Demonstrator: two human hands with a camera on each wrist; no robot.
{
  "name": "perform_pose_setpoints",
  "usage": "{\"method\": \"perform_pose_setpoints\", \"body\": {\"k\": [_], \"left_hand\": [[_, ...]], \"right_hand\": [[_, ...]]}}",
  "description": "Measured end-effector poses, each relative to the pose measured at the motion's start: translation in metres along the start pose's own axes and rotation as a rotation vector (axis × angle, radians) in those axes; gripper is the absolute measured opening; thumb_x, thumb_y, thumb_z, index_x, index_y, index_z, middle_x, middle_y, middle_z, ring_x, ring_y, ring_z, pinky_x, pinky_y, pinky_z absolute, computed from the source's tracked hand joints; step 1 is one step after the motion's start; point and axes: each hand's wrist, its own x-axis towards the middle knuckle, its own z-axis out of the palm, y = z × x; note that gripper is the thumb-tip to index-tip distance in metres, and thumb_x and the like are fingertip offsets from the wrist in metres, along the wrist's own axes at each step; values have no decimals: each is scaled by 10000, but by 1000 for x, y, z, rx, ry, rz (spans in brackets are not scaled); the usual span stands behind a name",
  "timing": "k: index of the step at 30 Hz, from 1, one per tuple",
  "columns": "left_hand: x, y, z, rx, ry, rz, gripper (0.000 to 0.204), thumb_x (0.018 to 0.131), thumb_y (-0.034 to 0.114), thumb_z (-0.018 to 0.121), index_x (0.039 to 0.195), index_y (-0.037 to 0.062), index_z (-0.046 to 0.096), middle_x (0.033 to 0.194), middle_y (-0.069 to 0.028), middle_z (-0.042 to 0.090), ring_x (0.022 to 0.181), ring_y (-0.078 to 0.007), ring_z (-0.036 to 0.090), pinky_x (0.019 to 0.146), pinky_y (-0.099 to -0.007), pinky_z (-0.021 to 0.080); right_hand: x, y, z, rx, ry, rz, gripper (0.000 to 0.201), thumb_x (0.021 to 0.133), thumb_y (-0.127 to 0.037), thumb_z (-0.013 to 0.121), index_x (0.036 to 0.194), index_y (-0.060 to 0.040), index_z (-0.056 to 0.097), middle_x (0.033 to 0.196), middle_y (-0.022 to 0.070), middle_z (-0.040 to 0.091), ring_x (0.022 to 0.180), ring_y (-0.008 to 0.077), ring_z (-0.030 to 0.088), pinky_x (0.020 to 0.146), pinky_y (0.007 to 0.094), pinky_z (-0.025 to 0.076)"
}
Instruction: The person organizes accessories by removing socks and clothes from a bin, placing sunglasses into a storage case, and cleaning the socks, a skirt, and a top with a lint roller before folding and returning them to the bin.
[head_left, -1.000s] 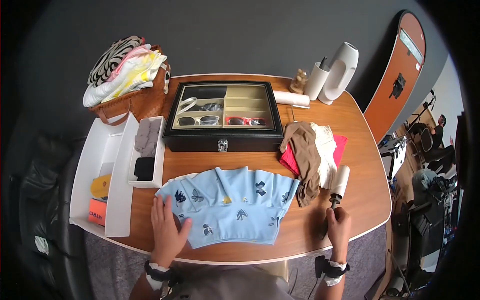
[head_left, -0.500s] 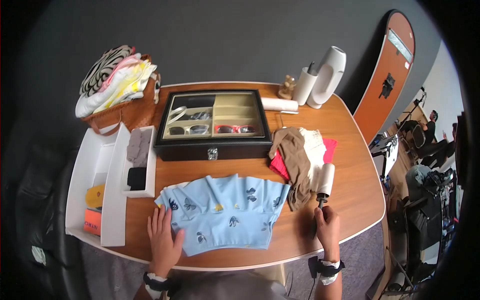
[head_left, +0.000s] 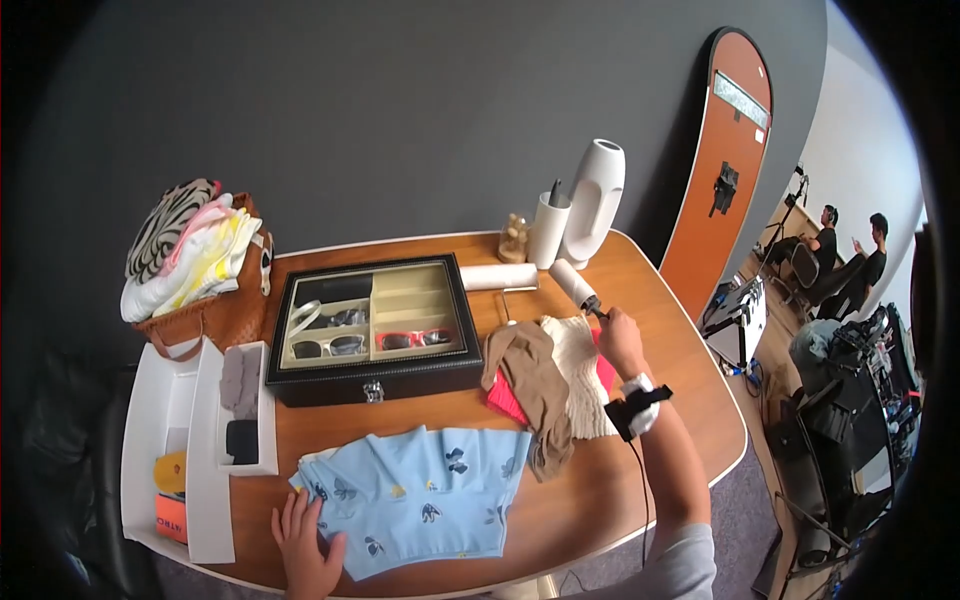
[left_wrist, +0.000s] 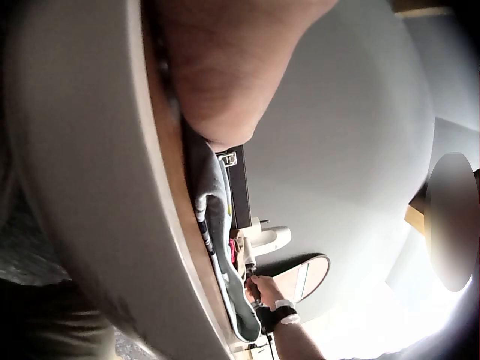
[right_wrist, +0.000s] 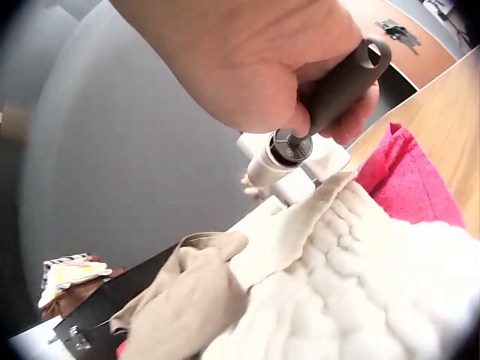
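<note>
In the head view my right hand (head_left: 622,342) grips the dark handle of a lint roller (head_left: 571,283), raised over the far right of the table near a white vase (head_left: 597,190). The right wrist view shows the fingers curled round that black handle (right_wrist: 345,86). Below it lie a cream knit garment (head_left: 578,375), a brown garment (head_left: 535,385) and a bright pink cloth (right_wrist: 412,184). My left hand (head_left: 308,550), fingers straight and spread, rests at the left edge of a light blue patterned garment (head_left: 430,500) laid out at the table's front.
A black glasses display case (head_left: 430,375) stands mid-table. To its left are white boxes (head_left: 208,480) and a brown basket (head_left: 225,320) heaped with clothes. A white roll (head_left: 500,277), a glass jar (head_left: 513,240) and a white cup (head_left: 547,235) stand at the back.
My right hand has lifted the lint roller from the table's front right and carried it forward, past the pile of clothes. The left hand stays by the blue garment. The head view has shifted.
</note>
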Motion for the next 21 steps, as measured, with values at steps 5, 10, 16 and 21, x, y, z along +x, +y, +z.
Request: {"method": "perform_pose_setpoints", "body": {"k": [5,10,16,21], "left_hand": [[3,1,-3,97,111,99,517,954,285,662,1387,20,564,1480,-193,534,1419,-372,451,1191,-569,259],[4,-7,2,27,72,70,613,950,348,659,1460,39,516,1543,-194,477,1478,-400,367,1210,-608,186],[3,-5,4,43,84,60,613,942,319,669,1465,42,508,1536,-195,483,1463,-396,389,1205,-599,203],[2,-6,4,58,87,65,612,941,312,669,1465,44,505,1539,-200,475,1466,-396,381,1203,-598,202]], "right_hand": [[47,3,37,-3,-51,73,171,882,-62,596,987,38,688,970,299,718,957,476,697,844,535,546],[56,7,41,-40,-62,67,214,866,-72,626,1043,0,723,976,287,725,946,458,702,841,505,552],[58,23,40,-40,-51,-18,152,867,-124,683,960,-8,717,979,248,732,943,433,705,829,501,559],[55,-9,37,-47,246,-304,166,854,-76,663,992,-13,730,966,227,731,928,430,702,841,487,562]]}}
